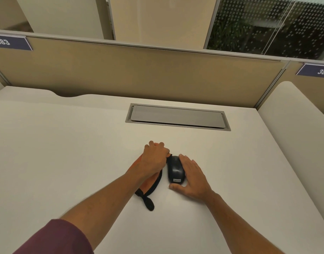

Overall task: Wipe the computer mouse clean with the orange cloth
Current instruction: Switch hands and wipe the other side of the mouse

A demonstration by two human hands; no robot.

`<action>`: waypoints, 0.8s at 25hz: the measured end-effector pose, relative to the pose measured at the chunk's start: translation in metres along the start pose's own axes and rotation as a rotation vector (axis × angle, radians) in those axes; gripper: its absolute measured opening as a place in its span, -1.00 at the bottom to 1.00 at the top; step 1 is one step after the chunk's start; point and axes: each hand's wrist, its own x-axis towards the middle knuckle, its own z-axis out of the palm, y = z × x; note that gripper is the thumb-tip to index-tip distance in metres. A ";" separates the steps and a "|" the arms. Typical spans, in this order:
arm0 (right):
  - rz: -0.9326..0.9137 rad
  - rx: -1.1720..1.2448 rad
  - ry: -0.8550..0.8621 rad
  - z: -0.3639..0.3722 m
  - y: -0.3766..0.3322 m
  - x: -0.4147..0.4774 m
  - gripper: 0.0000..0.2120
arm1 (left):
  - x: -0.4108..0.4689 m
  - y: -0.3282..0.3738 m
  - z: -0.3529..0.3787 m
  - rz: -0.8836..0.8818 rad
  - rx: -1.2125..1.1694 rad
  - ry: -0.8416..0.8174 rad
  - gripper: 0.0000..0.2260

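Your maroon sleeve (53, 237) sits lowest in view, cut off by the frame edge, w/ the bare forearm running up to your left hand (154, 158). That hand lies on the orange cloth (150, 181), fingers bent down over its far edge and gripping it. Most of the cloth is hidden under palm and wrist, so only strips show at the sides.

Your right hand (192, 176) is spread fairly wide, w/ fingers straight along the right flank of the computer mouse (175, 170) and thumb tip at its near end (can't tell how firmly it presses). The mouse sits flat on the white desk (66, 143) btw the two hands, just right of the cloth, w/ a small label at its near end.

Its black cable (156, 185) curves along the cloth's right edge, bundled and tied, the tied end lying near your left forearm. Where the cable leaves the mouse is covered by your left knuckles.

Further back there's a grey hatch (177, 117) set in the desk, well apart from the hands. Behind it stands a beige partition (139, 74) w/ number plates 383 (3, 42) and 384 (321, 71), the latter cut by the frame. The dotted glass (267, 24) behind is dark, and little can be made out through it.
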 end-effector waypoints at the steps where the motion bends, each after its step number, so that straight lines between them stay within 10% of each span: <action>1: -0.002 0.001 0.003 0.000 0.000 0.000 0.02 | -0.006 -0.001 0.000 0.000 -0.034 0.013 -0.76; 11: -0.009 0.010 0.006 -0.001 -0.001 0.000 0.02 | -0.046 -0.013 0.007 -0.044 -0.522 0.119 -0.75; 20: -0.035 -0.014 0.040 0.003 0.002 0.001 0.00 | -0.068 -0.005 0.014 0.138 -0.431 0.110 -0.74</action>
